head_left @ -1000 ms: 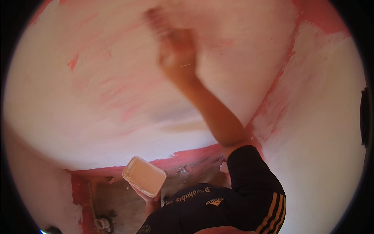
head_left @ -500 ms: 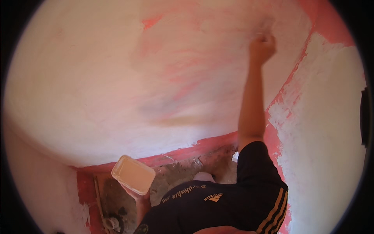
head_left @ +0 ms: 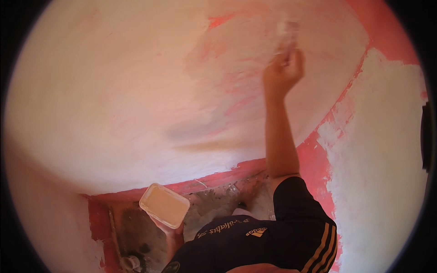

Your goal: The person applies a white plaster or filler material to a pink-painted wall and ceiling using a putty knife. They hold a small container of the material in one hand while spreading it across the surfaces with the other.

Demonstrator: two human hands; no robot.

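Note:
Raised against the white-and-pink streaked wall [head_left: 114,91], my right hand [head_left: 284,68] grips a blurred paintbrush [head_left: 287,35], its head pointing up over a patchy pink area. Down at lower left, my left hand [head_left: 169,230] holds a rectangular plastic tub [head_left: 165,204] of pale, creamy paint from beneath; its fingers are mostly hidden by the tub.
A whitened side wall [head_left: 373,150] with pink edging meets the streaked wall at the right. A darker pale wall [head_left: 54,214] stands at left. Below lies a stained grey floor [head_left: 209,204] with a small pale container [head_left: 129,263] and a long thin pole [head_left: 114,230] at lower left.
Over the last second my right hand swung right, then a little back left and down, still with the brush. The tub shifted slightly left, then back right.

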